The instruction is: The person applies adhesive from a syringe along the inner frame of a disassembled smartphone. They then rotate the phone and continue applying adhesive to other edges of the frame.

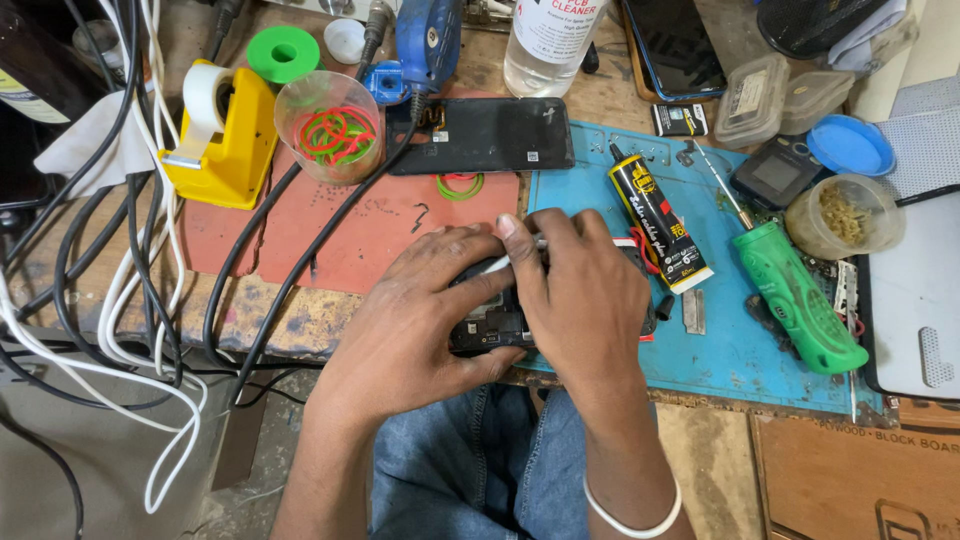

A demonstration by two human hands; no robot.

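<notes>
Workbench surface is crowded; the blue work mat [600, 180] serves as the landmark. At the mat's near left corner lies an opened phone body [490, 325], dark, straddling the mat's edge. Left hand [410, 320] is wrapped over the phone's left side, fingers curled closed on it. Right hand [580, 290] covers its right side, thumb and fingers pinched on a thin pale tool [497, 265]; what the tool tip touches is hidden.

On the mat, just right of the hands, lies a black-and-yellow adhesive tube [658, 215]; further right, a green screwdriver [795, 295]. Overlapping the mat's far left corner rests a black phone panel [490, 135]. Left of the mat: a red pad [370, 225], a cup of rubber bands [330, 125], a yellow tape dispenser [222, 135], and black and white cables [130, 300] crowding that side.

Open room: bare mat near its front edge, between the right hand and the screwdriver.
</notes>
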